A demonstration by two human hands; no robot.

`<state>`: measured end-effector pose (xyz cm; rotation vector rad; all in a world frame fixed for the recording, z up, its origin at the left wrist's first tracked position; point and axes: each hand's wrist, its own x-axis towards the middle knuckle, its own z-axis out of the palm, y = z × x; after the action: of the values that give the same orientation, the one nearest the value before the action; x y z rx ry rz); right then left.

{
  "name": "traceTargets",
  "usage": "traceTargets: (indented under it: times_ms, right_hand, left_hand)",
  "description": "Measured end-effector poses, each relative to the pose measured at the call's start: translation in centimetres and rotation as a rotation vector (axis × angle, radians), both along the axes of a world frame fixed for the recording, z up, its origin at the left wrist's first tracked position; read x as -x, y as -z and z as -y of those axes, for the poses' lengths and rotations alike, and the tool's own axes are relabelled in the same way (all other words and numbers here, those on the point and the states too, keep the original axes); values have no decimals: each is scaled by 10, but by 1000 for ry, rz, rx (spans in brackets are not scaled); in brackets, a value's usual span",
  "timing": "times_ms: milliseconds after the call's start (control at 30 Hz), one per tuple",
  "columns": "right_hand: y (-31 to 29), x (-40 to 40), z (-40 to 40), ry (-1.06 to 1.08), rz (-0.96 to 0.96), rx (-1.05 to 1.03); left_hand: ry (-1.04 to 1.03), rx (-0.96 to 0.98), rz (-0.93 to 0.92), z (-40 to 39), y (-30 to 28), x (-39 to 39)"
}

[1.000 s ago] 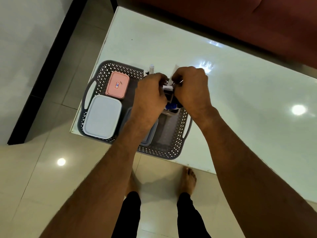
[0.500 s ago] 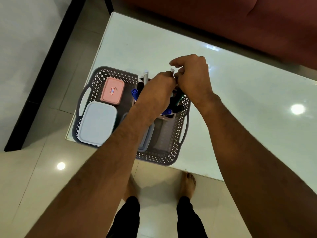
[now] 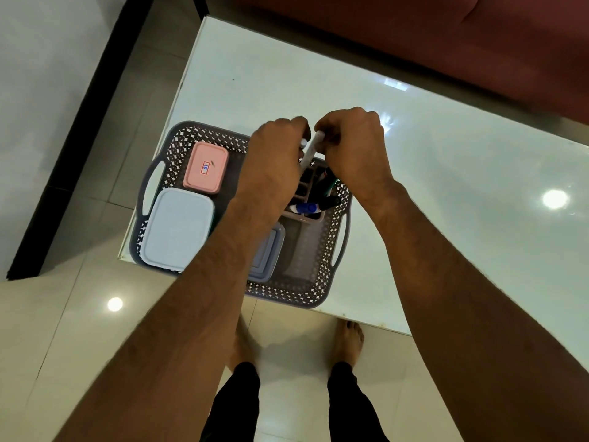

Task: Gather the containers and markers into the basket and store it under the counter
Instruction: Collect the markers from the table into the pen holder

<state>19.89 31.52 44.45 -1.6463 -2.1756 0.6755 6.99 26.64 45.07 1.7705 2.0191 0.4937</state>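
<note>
A grey perforated basket (image 3: 322,282) sits at the near left corner of the white glass table (image 3: 446,173). Inside lie a pink lidded container (image 3: 205,167), a pale blue lidded container (image 3: 177,228) and a blue-grey container (image 3: 266,253) partly under my left forearm. A divided holder (image 3: 310,199) in the basket's far right part holds dark and blue markers. Above the holder my left hand (image 3: 275,161) and my right hand (image 3: 353,145) both grip a white marker (image 3: 310,151), held almost upright. Whether my left hand holds more markers is hidden.
A dark red sofa (image 3: 414,33) runs along the table's far side. Glossy floor tiles (image 3: 63,346) lie to the left, with a black strip (image 3: 79,122) against the wall. My bare feet (image 3: 347,339) stand at the table's near edge.
Both hands stayed together over the marker holder, shifting slightly. The white marker now stands out between them, pointing down into the holder. The camera view has shifted a little.
</note>
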Motion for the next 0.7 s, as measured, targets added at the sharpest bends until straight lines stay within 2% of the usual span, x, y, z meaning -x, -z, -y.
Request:
traceTargets:
  times_ms: [267, 500, 700]
  right_hand:
    - [-7, 3, 1, -61, 88, 3]
    - [-8, 3, -1, -17, 75, 38]
    - [-7, 6, -1, -20, 81, 31]
  left_hand:
    - [25, 14, -15, -14, 4, 7]
    - [-25, -36, 29, -16, 7, 8]
    - [11, -11, -32, -20, 8, 11]
